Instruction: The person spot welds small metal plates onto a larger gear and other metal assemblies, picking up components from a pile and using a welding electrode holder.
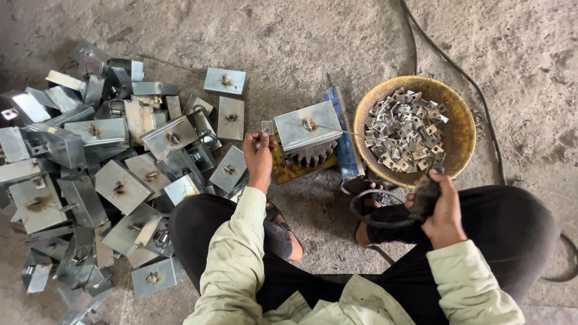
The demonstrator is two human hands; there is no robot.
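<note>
- A rough grey concrete floor [313, 36], dusty and stained, is seen from above; no walls are shown.
- A folded sheet-metal box [308, 125] is propped on a toothed gear [314, 155] in the middle of the floor, and every place below is given from this box.
- Just left of the box, a small square metal plate [267, 127] is pinched between the fingertips of the left hand [259, 153], the grip being narrow and closed on the plate.
- Below and right of the box, a dark electrode holder [425, 197] is gripped in the closed right hand [444, 215]; a thin welding rod [337, 130] is extended from it up to the box's top face.
- Right of the box, a yellow bowl [462, 129] is set on the floor, filled with small square plates [404, 129].
- Far left of the box, a heap of finished metal boxes [96, 174] is spread across the floor.
- Against the box's right edge, a blue bar [343, 135] is laid.
- Right of the box, beyond the bowl, a black cable [469, 81] is trailed over the concrete.
- Below the box, crossed legs in dark trousers [512, 222] and sandals [283, 232] are rested on the floor.
</note>
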